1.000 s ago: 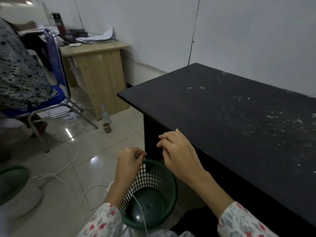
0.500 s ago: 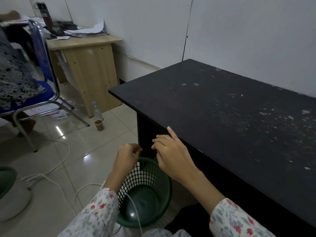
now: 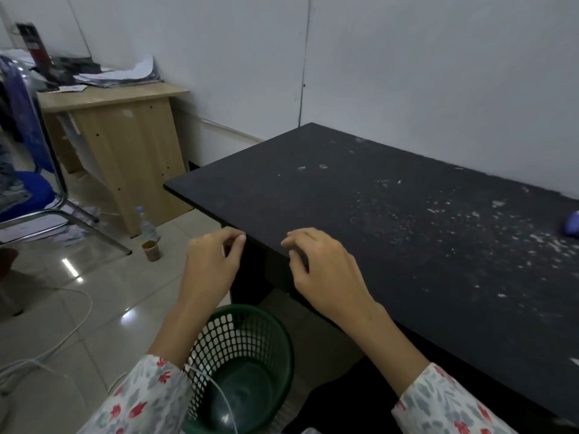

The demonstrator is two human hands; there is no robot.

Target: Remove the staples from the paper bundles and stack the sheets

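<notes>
Two hands up at the black tabletop (image 3: 407,245) edge | left hand (image 3: 210,267) fingers curled, pinching at something too tiny to make out | right hand (image 3: 326,270) loosely curled, empty | green basket (image 3: 275,333) below on floor | paper bits scattered on tabletop, no bundles visible

Walls: plain white wall (image 3: 407,57).
Floor: shiny pale tiles (image 3: 103,302).
Furniture: black worktop (image 3: 391,233), small wooden desk (image 3: 125,145), blue chair (image 3: 28,189).

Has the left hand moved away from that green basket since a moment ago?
Yes. The left hand has risen from the green basket's rim toward the black table's near edge.
</notes>
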